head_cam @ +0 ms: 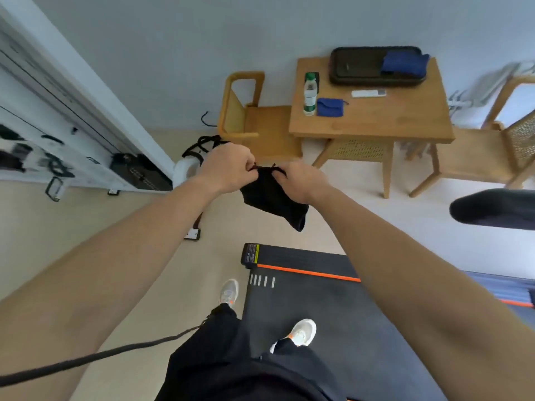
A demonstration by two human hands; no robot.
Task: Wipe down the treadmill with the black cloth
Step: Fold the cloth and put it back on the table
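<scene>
Up front, both hands, left hand (228,166) and right hand (301,180), pinch the limp, crumpled black cloth (273,198).

a wooden table (373,123) is standing against the wall, carrying a dark tray (359,68), a green-capped bottle (310,94), a folded blue cloth (330,107) and a white remote (368,93). the pale floor (130,241) is bearing the table, wooden chairs (260,125) and a dark treadmill (333,308) with an orange stripe.

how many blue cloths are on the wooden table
2: one folded blue cloth beside the plastic bottle, another blue cloth lying on the dark tray.
</scene>
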